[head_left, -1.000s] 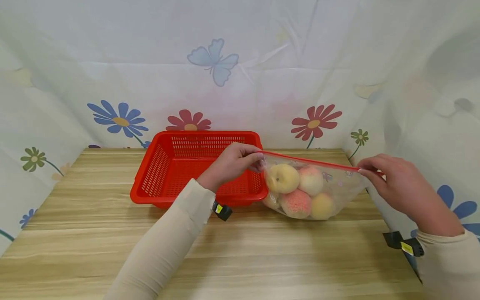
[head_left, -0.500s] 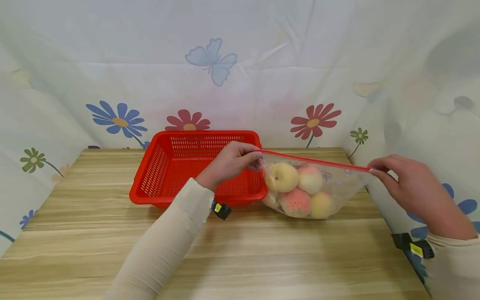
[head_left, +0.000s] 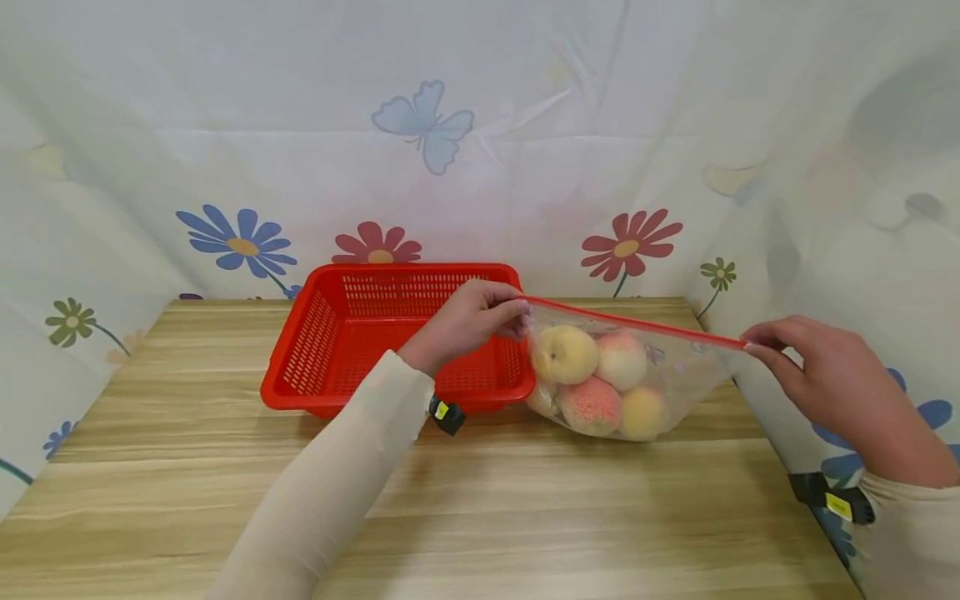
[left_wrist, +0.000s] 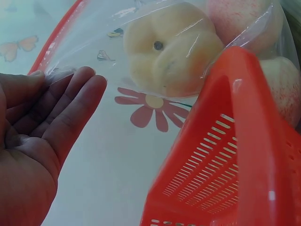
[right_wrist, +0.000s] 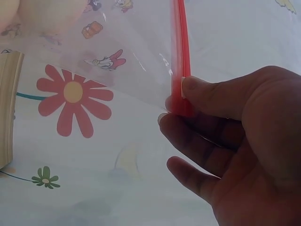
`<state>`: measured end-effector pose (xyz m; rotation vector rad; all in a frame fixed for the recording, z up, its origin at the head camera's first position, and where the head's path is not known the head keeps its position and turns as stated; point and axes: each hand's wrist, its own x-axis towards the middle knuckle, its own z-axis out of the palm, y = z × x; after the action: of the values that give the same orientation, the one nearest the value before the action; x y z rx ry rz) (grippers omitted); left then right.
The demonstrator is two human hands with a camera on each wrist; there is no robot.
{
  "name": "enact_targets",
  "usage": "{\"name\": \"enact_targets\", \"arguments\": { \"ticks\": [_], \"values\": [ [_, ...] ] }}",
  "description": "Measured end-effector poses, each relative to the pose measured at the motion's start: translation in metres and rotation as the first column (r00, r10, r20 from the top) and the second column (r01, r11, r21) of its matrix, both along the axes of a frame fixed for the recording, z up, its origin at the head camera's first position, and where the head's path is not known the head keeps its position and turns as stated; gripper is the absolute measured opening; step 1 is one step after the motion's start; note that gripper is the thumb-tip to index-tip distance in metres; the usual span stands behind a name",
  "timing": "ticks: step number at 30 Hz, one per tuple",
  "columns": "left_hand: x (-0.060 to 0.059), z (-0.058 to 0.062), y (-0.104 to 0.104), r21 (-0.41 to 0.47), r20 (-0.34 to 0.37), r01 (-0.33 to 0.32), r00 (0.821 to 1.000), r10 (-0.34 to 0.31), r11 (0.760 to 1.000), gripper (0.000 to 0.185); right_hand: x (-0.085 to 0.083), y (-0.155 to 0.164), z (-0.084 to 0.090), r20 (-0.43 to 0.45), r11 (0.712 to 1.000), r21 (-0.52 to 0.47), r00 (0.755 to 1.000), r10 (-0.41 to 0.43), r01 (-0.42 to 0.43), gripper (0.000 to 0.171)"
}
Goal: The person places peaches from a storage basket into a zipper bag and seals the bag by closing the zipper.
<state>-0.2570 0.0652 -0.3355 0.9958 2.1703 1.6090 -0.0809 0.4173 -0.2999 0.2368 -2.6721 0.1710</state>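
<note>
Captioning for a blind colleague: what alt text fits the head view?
Two hands stretch a clear zip bag of peaches above a wooden table; the left hand pinches one end of its red seal, the right hand the other. A red basket sits behind.

This looks like a small makeshift recording corner rather than a lived-in room. A pale cloth (head_left: 525, 125) printed with flowers and a butterfly hangs behind the wooden counter (head_left: 525, 517) and closes in its left and right sides, hiding whatever lies beyond. Small black clips with yellow tags (head_left: 447, 413) sit at the sleeves. The counter itself carries only a red plastic basket (head_left: 300, 350) and a bag of fruit (head_left: 622, 383).
</note>
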Motion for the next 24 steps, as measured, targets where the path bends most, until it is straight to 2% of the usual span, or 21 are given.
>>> {"name": "enact_targets", "arguments": {
  "ticks": [9, 16, 20, 24],
  "values": [
    [-0.012, 0.008, 0.019, -0.026, 0.037, -0.012, 0.999, 0.013, 1.0, 0.02, 0.012, 0.001, -0.005, 0.0, 0.999, -0.023, 1.0, -0.024, 0.024, 0.019],
    [-0.024, 0.012, 0.031, -0.08, 0.038, -0.056, 0.998, 0.059, 0.995, 0.017, 0.029, -0.008, -0.011, -0.046, 0.999, -0.043, 0.999, 0.02, -0.022, 0.019],
    [-0.03, 0.013, 0.035, -0.092, 0.04, -0.068, 0.997, 0.072, 0.993, 0.017, 0.036, -0.019, -0.015, -0.043, 0.989, -0.125, 0.997, 0.07, -0.075, 0.021],
    [-0.037, 0.013, 0.039, -0.087, 0.051, -0.082, 0.995, 0.087, 0.993, 0.019, 0.041, -0.032, -0.017, -0.007, 0.958, -0.253, 0.99, 0.14, -0.137, 0.023]
  ]
}}
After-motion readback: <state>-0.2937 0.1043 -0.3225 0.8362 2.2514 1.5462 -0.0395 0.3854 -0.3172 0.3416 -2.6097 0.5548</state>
